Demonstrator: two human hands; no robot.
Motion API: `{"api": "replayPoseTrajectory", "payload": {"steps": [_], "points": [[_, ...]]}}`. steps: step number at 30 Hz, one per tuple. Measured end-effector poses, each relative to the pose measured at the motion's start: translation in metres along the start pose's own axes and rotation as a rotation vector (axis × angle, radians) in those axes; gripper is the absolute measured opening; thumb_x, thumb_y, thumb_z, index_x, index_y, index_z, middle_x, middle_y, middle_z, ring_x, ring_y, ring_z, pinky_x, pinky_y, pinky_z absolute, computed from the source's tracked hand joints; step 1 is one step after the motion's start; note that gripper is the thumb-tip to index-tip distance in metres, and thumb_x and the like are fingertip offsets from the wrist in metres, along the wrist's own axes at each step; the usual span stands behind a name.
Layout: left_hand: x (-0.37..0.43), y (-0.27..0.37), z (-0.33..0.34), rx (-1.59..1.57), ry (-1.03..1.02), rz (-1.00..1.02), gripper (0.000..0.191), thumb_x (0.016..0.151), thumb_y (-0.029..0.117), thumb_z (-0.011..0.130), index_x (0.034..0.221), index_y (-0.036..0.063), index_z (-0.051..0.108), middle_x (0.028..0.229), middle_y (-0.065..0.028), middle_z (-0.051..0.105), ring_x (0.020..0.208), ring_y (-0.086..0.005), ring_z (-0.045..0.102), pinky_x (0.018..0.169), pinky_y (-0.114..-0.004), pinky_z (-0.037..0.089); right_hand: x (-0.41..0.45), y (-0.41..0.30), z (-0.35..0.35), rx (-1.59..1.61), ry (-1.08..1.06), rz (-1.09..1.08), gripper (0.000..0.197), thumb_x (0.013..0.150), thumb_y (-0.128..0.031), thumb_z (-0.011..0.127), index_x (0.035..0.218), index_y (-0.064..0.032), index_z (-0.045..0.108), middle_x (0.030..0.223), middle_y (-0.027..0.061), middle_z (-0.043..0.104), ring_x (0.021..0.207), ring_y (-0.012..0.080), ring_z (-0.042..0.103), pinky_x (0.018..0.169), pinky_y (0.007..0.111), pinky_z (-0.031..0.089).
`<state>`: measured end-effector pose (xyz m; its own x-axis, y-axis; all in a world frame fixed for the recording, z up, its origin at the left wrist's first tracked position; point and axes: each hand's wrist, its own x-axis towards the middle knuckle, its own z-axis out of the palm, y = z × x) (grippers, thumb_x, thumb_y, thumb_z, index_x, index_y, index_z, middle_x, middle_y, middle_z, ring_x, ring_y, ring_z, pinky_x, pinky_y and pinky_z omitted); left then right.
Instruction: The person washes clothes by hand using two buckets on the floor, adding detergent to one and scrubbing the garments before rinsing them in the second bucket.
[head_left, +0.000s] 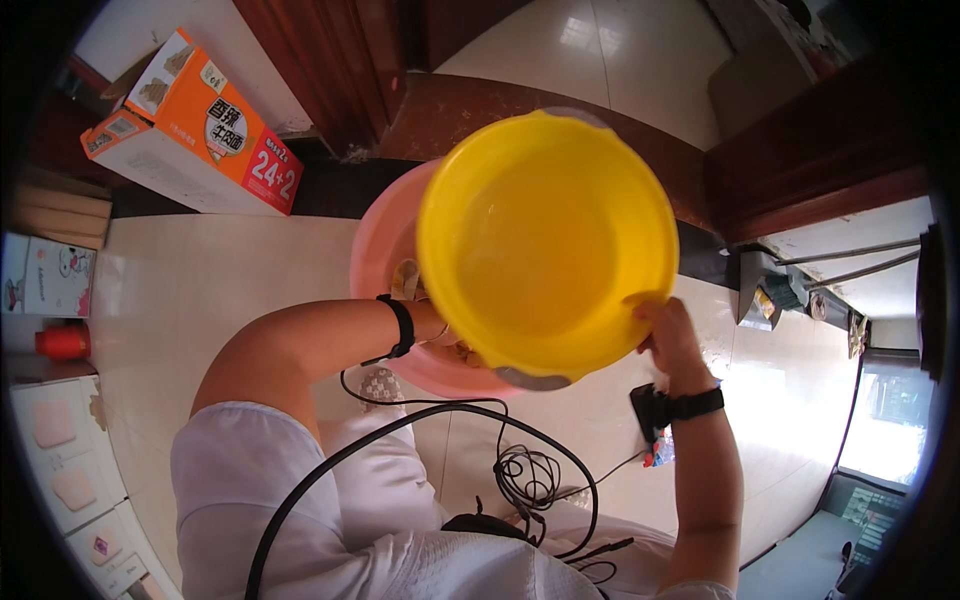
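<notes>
A yellow plastic basin is held up in front of me, its inside facing the camera. My right hand grips its rim at the lower right, thumb over the inner wall. Below it a larger pink basin rests on the floor, partly covered by the yellow one. Brownish pieces, too hidden to name, lie inside the pink basin. My left hand reaches in over the pink basin and mostly disappears behind the yellow one; what its fingers do is hidden.
An orange and white instant-noodle carton stands at the upper left. A raised doorway threshold lies beyond the basins. Black cables coil on the tiles near my legs. A dustpan with a broom leans at the right wall.
</notes>
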<state>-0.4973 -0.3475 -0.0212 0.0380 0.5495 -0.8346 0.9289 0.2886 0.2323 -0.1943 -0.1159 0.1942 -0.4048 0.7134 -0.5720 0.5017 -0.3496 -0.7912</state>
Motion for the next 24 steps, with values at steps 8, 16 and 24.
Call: {"api": "replayPoseTrajectory", "payload": {"steps": [8,16,24], "points": [[0.015,0.008,0.004,0.028,0.011,-0.013,0.085,0.116,0.062,0.051,0.18,0.0067,0.043,0.185,-0.0255,0.04,0.168,-0.0461,0.043,0.137,-0.058,0.036,0.029,0.004,0.018,0.25,-0.067,0.02,0.031,0.1,-0.014,0.067,0.117,0.0119,0.074,0.094,0.0199,0.076,0.062,0.0292,0.07,0.052,0.037,0.056],[0.012,0.0,0.006,0.035,0.016,-0.009,0.085,0.115,0.06,0.055,0.18,0.007,0.042,0.184,-0.0266,0.041,0.167,-0.0465,0.043,0.137,-0.057,0.036,-0.01,0.029,0.004,0.233,-0.053,0.085,0.033,0.099,-0.014,0.069,0.116,0.0132,0.074,0.094,0.0211,0.076,0.058,0.0285,0.069,0.05,0.036,0.055],[0.019,0.004,0.013,0.023,0.05,-0.013,0.085,0.114,0.059,0.059,0.18,0.0073,0.042,0.182,-0.0277,0.043,0.167,-0.0469,0.043,0.137,-0.056,0.037,0.004,0.004,-0.003,0.187,0.13,-0.155,0.032,0.103,-0.014,0.065,0.119,0.0128,0.075,0.096,0.0183,0.079,0.069,0.0263,0.076,0.053,0.035,0.059]]}}
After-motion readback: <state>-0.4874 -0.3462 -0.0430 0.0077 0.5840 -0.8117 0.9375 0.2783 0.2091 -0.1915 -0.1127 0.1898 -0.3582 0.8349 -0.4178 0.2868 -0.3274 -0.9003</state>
